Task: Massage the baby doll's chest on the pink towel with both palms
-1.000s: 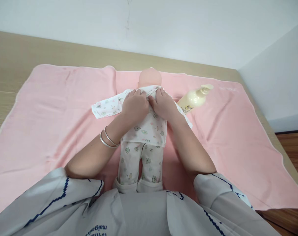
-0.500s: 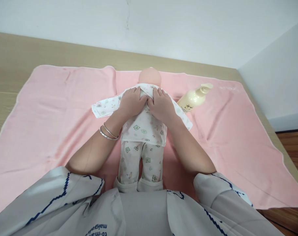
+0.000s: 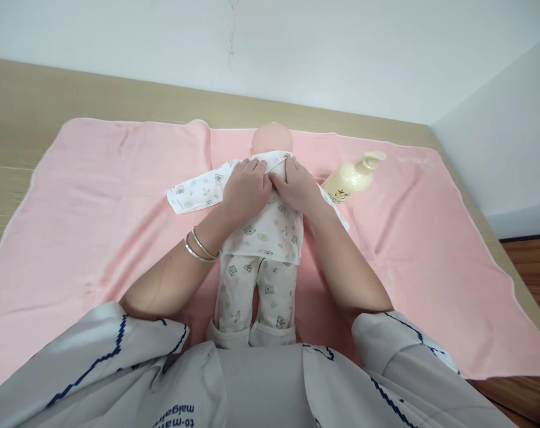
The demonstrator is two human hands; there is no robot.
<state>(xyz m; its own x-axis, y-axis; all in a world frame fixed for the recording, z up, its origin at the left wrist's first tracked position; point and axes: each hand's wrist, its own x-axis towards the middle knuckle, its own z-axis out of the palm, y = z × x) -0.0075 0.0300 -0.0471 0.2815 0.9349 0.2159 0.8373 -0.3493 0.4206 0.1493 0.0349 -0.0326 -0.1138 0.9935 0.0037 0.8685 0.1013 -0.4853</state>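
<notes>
A baby doll lies along the middle of the pink blanket, its face not visible. It wears a white printed shirt and matching pants. My left hand, with two silver bangles at the wrist, rests on the upper left of the shirt, fingers lying flat and thumb hidden. On the upper right, my right hand touches the cloth near the collar, thumb apart from the fingers. Between my hands the shirt is creased in a slanting fold. The doll's left-side sleeve is stretched out sideways.
Beside the doll's right-side sleeve a cream pump bottle lies tilted on the pink blanket. The blanket covers a wooden table that stands against a white wall. Brown flooring shows at the right.
My left hand has shifted slightly right toward the middle of the shirt. My right hand has turned a little, its thumb now further from the fingers. The collar fold now slants.
</notes>
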